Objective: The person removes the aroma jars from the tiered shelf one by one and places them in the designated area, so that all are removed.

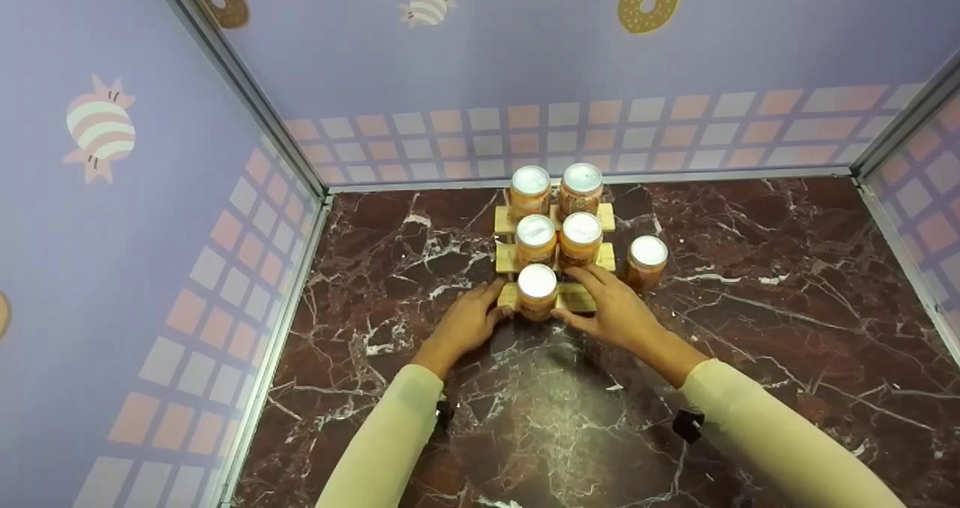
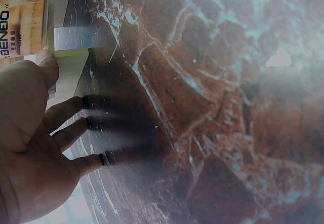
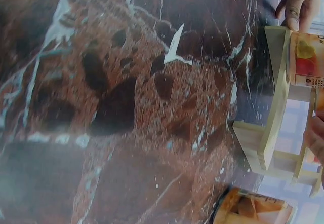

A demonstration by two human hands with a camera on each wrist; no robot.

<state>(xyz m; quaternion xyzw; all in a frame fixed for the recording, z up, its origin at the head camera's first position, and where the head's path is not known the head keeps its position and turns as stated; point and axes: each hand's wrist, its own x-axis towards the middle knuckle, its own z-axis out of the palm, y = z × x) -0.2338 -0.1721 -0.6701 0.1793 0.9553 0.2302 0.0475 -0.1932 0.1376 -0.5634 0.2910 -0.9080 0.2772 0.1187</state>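
A pale wooden stepped rack [image 1: 579, 298] holds several orange-labelled cans with silvery lids. On its lowest step, towards the left, stands the front can [image 1: 537, 292], upright. My left hand [image 1: 466, 319] rests at the rack's left end with the thumb beside that can. Its other fingers reach down to the tabletop in the left wrist view. Just right of the front can is my right hand [image 1: 619, 309], thumb and forefinger spread over the step. The right wrist view shows only part of this hand [image 3: 316, 139], so its exact contact is hidden.
One more can [image 1: 646, 264] stands on the dark marbled table [image 1: 750, 343], right of the rack and close to my right hand. Behind the rack rises a purple wall [image 1: 517, 50] with checks; side walls [image 1: 97, 268] flank the table.
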